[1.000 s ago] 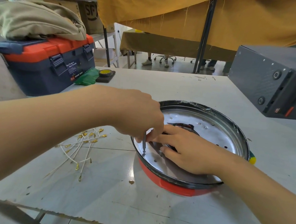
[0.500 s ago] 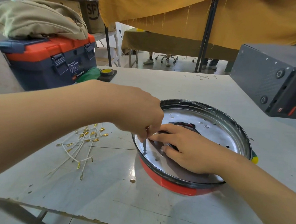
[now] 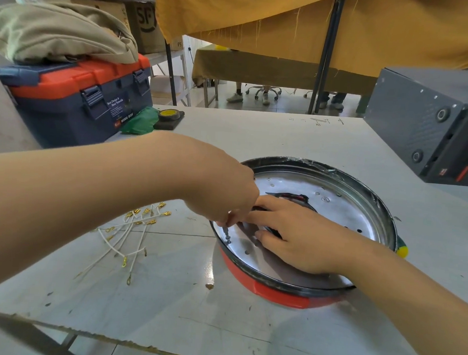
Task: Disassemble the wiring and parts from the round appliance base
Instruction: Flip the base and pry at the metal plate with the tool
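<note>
The round appliance base [image 3: 280, 293], red outside with a shiny metal plate inside, lies on the white table. My left hand [image 3: 220, 193] hovers over its left rim and pinches a small grey screw [image 3: 226, 232] that points down at the plate. My right hand [image 3: 300, 237] lies flat inside the base, fingers spread over a dark part near the middle opening [image 3: 292, 196]. A loose bunch of white wires with brass terminals [image 3: 132, 234] lies on the table left of the base.
A blue and orange toolbox [image 3: 74, 102] with a beige bag on it stands at the back left. A green cloth and a roll of tape [image 3: 168, 116] lie beside it. A dark grey box [image 3: 430, 130] sits at the back right. The table's near edge [image 3: 132, 343] is chipped.
My left hand has drawn slightly closer to the right hand's fingertips, and the screw hangs shorter below its fingers. The right hand has stayed in place.
</note>
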Demonstrator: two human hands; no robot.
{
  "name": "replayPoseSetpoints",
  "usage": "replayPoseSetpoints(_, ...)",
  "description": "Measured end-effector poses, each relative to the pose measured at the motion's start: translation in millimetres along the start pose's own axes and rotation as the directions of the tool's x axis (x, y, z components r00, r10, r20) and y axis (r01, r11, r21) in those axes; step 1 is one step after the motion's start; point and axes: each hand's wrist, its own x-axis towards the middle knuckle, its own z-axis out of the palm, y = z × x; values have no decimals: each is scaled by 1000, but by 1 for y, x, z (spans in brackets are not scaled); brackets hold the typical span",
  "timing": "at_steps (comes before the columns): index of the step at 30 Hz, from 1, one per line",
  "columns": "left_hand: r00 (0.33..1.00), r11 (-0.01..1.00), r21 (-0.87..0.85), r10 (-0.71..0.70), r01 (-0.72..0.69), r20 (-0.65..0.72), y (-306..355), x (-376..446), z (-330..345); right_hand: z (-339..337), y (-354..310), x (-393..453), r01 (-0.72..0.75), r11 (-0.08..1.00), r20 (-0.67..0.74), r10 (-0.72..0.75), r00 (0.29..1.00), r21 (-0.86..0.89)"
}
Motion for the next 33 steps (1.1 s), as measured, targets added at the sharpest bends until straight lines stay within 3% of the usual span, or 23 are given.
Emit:
replayPoseSetpoints(8,999,999,31,25,-24,-42,5,0,2,0,0,-2,9,999,-16,-9,1000,39)
replayPoseSetpoints(14,998,997,53,57,-57,1,9,2,3,0,-1,-2,18,998,-12,-17,1000,53)
replayPoseSetpoints(33,992,997,-52,56,-62,-112,2,5,20,1,-1,-2,3,997,-20,-2,1000,72)
